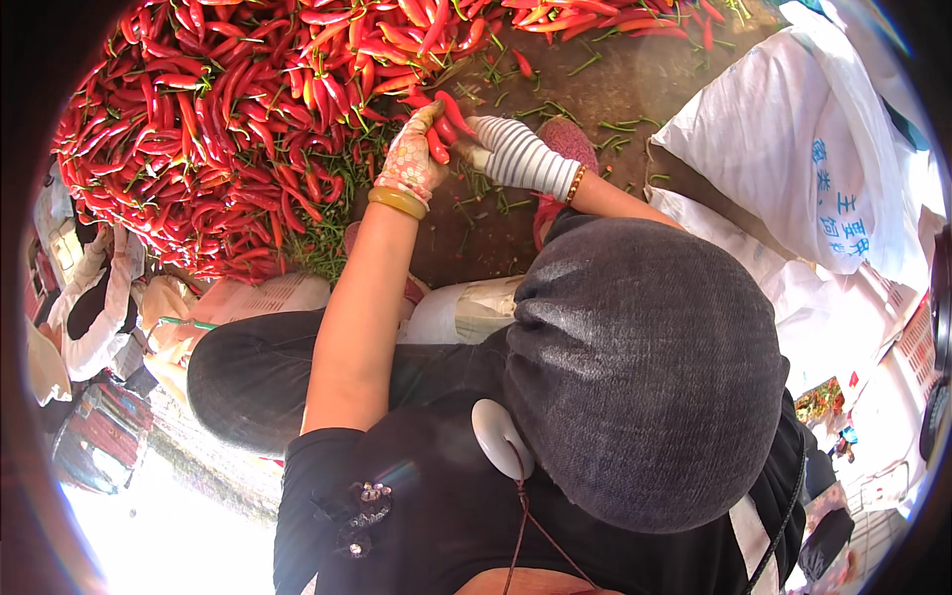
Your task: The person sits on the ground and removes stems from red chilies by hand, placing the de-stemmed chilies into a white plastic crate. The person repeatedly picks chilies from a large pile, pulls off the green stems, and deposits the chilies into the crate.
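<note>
My left hand (413, 160), in a floral glove, holds a few red chili peppers (445, 128) in front of me. From the right, my right hand (513, 152), in a striped glove with darkened fingertips, closes on the end of one of these peppers. The fingertips are blurred, and whether they grip a stem is hidden. Just beyond and to the left of my left hand spreads a large heap of red chili peppers (223, 126), many with green stems. Loose green stems (483, 197) litter the brown ground below my hands.
White woven sacks (773, 141) bearing writing stand at the right. My bent knees, in dark trousers (647, 357), flank the work area. Another person's white-sleeved arms (97, 320) show at the far left. More peppers (587, 18) lie at the top, with scattered stems (617, 134) nearby.
</note>
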A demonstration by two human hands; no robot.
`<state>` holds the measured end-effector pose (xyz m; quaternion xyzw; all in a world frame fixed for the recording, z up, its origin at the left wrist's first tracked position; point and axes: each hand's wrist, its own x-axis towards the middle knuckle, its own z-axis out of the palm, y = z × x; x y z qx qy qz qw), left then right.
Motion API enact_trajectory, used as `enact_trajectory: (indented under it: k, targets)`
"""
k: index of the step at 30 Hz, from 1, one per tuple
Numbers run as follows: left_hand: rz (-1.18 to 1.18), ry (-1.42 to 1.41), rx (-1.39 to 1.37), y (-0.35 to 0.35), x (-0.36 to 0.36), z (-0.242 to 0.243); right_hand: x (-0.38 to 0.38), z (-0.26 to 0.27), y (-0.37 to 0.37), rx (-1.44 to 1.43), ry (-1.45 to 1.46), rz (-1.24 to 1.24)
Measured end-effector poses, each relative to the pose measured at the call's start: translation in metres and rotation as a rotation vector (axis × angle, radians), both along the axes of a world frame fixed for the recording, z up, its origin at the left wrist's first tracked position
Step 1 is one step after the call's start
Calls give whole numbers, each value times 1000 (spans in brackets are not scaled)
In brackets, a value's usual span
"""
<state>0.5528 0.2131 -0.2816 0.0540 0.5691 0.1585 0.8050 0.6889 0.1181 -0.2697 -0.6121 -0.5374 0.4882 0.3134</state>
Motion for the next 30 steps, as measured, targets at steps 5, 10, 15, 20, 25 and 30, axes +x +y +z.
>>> enact_trajectory:
  k: [5, 10, 15, 20, 25, 30]
  targets:
    - [110, -80, 188, 20, -27, 10, 12, 7, -2, -6, -476, 210]
    - [172, 51, 317, 43, -58, 19, 9, 2, 32, 25, -539, 98]
    - [167, 45, 283, 33, -76, 5, -16, -9, 74, 7, -810, 279]
    - [56, 175, 344, 22, -66, 8, -9, 2, 56, 39, -734, 106]
    - [-368, 193, 629, 0, -32, 22, -4, 22, 35, -125, -456, 250]
    - [-244, 181, 525, -4, -16, 33, 4, 21, 16, -170, -282, 144]
